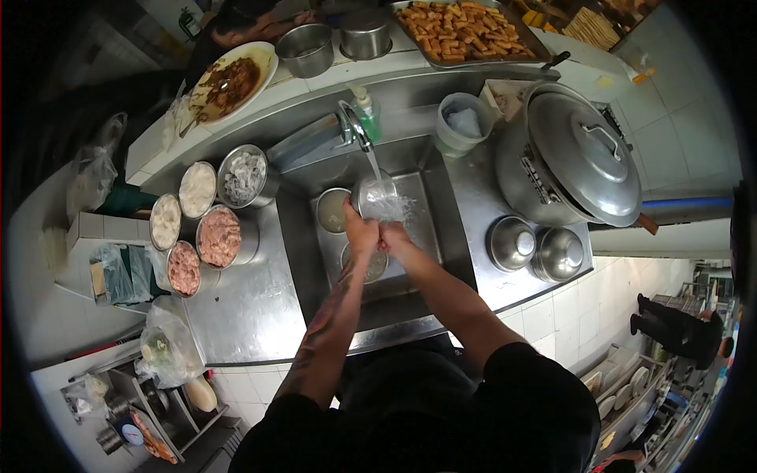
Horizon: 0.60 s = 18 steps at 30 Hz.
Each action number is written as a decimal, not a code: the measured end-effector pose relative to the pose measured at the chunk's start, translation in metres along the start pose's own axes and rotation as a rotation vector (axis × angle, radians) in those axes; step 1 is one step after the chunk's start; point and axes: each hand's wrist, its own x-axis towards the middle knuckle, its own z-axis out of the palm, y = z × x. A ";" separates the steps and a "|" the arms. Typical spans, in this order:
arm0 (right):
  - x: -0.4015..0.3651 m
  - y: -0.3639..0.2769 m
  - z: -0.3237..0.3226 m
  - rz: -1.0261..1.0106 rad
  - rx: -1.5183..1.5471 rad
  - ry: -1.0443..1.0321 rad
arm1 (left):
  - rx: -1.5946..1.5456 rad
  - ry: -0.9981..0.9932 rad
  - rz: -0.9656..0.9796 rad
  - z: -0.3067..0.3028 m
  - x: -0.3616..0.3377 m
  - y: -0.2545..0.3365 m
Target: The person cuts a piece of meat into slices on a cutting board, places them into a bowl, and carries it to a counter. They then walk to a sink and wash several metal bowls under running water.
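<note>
Water from the faucet runs into a metal bowl tilted over the sink and splashes off its right side. My left hand is closed on the near edge of this bowl, thumb along its left side. Close beside it, my right hand is closed with fingers curled; what it holds, if anything, is hidden. In the sink, a round metal container with cloudy liquid stands left of my hands. Another round metal container lies partly hidden under my wrists.
Left of the sink stand metal containers of pink minced meat, pale paste and whitish pieces. On the right are a large lidded pot, two upturned bowls and a plastic tub. A person stands at far right.
</note>
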 end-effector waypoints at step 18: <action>-0.023 -0.028 -0.049 -0.492 -0.647 0.356 | -0.480 -0.263 -0.315 -0.007 -0.006 0.005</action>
